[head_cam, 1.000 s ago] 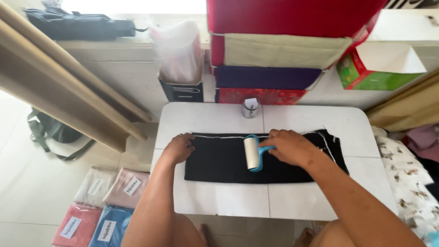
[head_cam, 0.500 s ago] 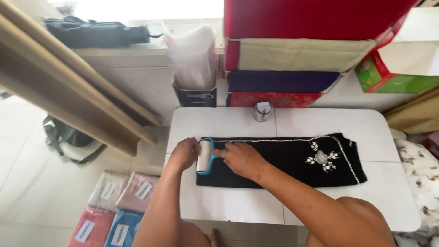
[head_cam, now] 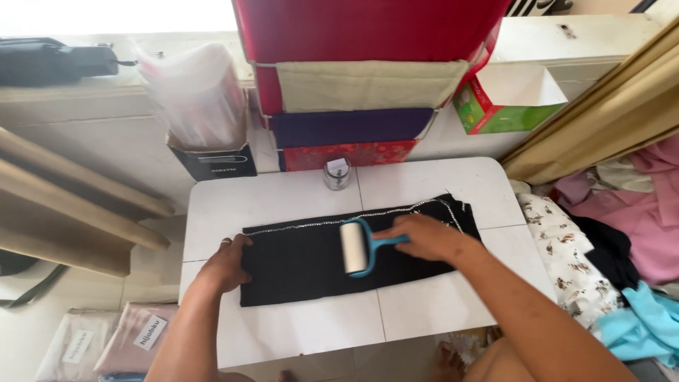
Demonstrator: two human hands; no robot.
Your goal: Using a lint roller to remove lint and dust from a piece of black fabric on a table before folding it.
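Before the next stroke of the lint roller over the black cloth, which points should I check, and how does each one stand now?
1. Left hand presses flat on the left end of the black cloth: ok.
2. Right hand grips the blue handle of the lint roller: ok.
3. Roller drum lies on the cloth, near its middle: ok.
4. Cloth lies flat on the white table, without big folds in the visible part: ok.
5. Small glass jar stands behind the cloth, apart from it: ok.
6. Roller sheet is still sticky and clean: cannot tell.
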